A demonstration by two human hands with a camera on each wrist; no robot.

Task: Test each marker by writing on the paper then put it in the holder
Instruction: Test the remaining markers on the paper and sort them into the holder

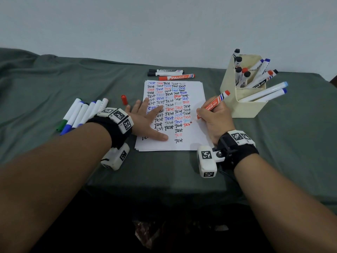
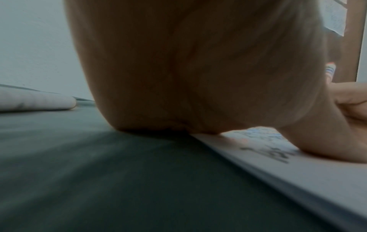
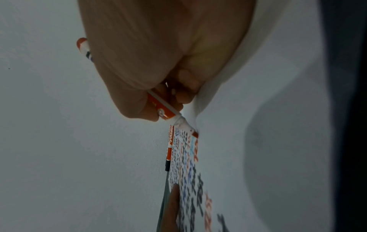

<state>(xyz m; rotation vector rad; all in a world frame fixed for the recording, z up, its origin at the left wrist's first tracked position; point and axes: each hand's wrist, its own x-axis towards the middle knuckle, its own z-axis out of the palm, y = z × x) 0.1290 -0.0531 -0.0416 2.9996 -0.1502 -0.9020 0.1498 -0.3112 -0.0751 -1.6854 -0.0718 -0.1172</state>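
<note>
- Red marker [image 1: 213, 104]: uncapped, tip on the paper [image 1: 197, 88]; judged light, rigid, smooth; best held low on the barrel.
- Right hand [image 1: 217, 118]: fingers curled round the marker, writing.
- Left hand [image 1: 145, 121]: flat, fingers spread, pinning the paper.
- Red cap [image 1: 124, 99]: loose beside the paper.
- Holder [image 1: 242, 106]: right, part filled.

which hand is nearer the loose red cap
Left. The left hand lies flat on the paper, fingertips just right of the red cap. The right hand writes across the sheet, farther away.
</note>
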